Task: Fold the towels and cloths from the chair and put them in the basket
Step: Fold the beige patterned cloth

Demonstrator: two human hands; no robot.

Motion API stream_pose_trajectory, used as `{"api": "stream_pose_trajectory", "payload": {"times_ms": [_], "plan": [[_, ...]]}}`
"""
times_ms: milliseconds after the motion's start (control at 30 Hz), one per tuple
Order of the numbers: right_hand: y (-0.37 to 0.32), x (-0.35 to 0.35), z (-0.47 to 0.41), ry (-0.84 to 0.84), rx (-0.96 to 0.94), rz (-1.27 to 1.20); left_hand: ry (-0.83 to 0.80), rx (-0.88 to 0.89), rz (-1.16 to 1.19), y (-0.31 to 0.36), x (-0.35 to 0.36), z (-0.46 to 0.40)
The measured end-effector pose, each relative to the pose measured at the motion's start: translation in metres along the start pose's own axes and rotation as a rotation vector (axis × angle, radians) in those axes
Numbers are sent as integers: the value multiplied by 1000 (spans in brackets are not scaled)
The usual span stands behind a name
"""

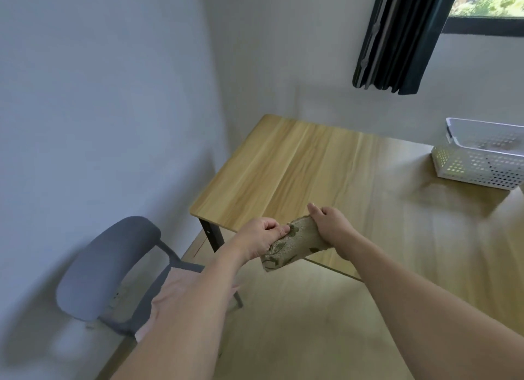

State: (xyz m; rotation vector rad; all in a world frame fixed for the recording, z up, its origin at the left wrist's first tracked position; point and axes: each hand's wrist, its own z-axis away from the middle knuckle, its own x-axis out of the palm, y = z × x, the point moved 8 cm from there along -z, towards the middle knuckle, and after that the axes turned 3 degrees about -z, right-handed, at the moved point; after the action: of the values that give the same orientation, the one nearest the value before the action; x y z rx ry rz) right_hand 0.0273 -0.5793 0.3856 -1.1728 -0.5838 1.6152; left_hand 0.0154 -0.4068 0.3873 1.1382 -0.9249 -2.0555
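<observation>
A plain room in a home, bare pale walls, wooden counter (297,164) pushed into the corner, grey padded chair (105,266) beside it, dark curtain (397,36) at a window (493,2), white plastic basket (479,167) on the counter

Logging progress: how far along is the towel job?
Done: cannot tell; white perforated plastic basket on the wooden table shows something indistinct inside. In hand: left hand and right hand both grip a beige leaf-patterned towel, bunched, above the table edge. Left: folding it, then placing it in the basket.
</observation>
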Motion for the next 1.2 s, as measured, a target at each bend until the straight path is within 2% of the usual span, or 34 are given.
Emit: {"api": "stream_pose_trajectory", "payload": {"times_ms": [133,267,400,567,633,800,1200], "plan": [[11,-36,-18,-117,166,-180,61,29,-32,37,12,-25],[30,-84,-37,-244,188,-319,73,39,-35,68,45,-64],[56,-159,-69,-235,204,-328,81,53,-57,116,98,-102],[59,-199,-85,-184,144,-329,100,27,-26,128,128,-123],[74,-307,-111,-221,148,-304,93,9,-20,207,204,-165],[83,-334,-129,-174,118,-301,109,31,-41,230,220,-181],[110,-487,-191,-201,-86,-187,207,19,-72,342,328,-229]]}}
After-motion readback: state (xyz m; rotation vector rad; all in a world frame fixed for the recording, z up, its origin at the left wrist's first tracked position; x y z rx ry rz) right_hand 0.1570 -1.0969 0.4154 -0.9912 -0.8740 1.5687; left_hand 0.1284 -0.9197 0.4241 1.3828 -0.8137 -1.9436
